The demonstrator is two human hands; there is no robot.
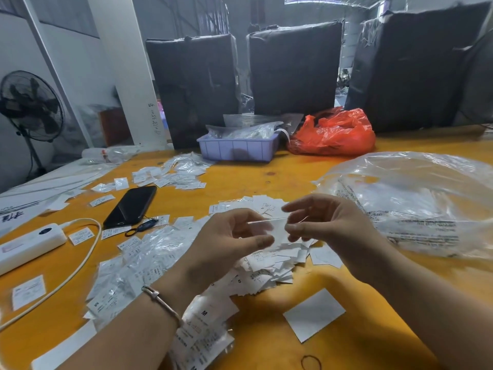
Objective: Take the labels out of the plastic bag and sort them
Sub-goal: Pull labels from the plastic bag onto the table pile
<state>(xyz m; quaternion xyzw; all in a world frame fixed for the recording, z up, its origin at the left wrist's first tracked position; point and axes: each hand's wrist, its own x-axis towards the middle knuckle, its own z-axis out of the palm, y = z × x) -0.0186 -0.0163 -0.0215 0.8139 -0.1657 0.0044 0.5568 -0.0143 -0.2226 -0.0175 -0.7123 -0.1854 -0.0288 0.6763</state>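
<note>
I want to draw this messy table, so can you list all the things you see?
small bag: one, clear, pinched between both hands
labels: many, white, heaped mid-table
phone: one, black, left of heap
power bank: one, white, far left
tray: one, lilac, table back
red bag: one, beside tray
big bag: one, clear, right
fan: one, black, floor left
left hand: holds small bag
right hand: holds small bag

Letter "M" readable on label near left wrist. Letter "S" on label in loose heap at counter centre. Handwritten digits on white pillar, not legible. Black print lines on large clear bag at right, too blurred to read.
</note>
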